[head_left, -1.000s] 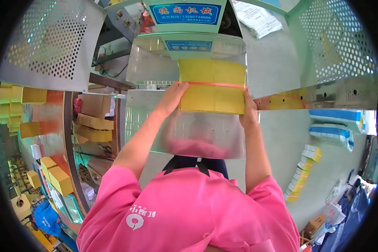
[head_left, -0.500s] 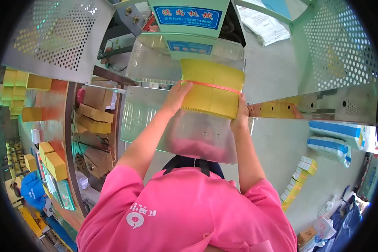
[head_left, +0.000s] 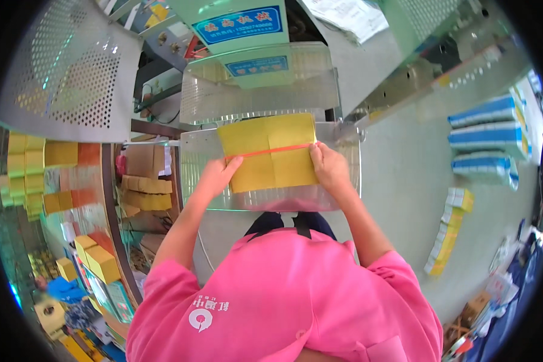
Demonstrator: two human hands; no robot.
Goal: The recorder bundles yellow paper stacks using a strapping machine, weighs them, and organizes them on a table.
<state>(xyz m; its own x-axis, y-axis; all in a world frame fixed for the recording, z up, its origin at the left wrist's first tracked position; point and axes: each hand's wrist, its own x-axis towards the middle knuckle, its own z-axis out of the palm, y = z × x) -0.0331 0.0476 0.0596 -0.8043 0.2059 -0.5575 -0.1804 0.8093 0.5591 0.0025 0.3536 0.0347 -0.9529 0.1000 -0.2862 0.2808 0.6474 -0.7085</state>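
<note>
Between my two hands is a bundle of yellow paper with a red-orange band stretched across its middle. My left hand grips the bundle's left edge, its thumb on top by the band. On the opposite edge my right hand is closed, with the thumb at the band's other end. The fingers under the bundle are hidden. Beneath it lies the shiny metal plate of a machine; whether the bundle rests on the plate I cannot tell.
A clear guard stands behind the plate, below a pale green machine housing. Perforated panels flank it. At left, a wooden table carries yellow paper blocks. Blue-white packages and a row of yellow bundles lie on the right floor.
Both hands have brought the yellow bundle nearer to me and a little left, over the metal plate. Its top now faces up more squarely. The whole view has also shifted.
</note>
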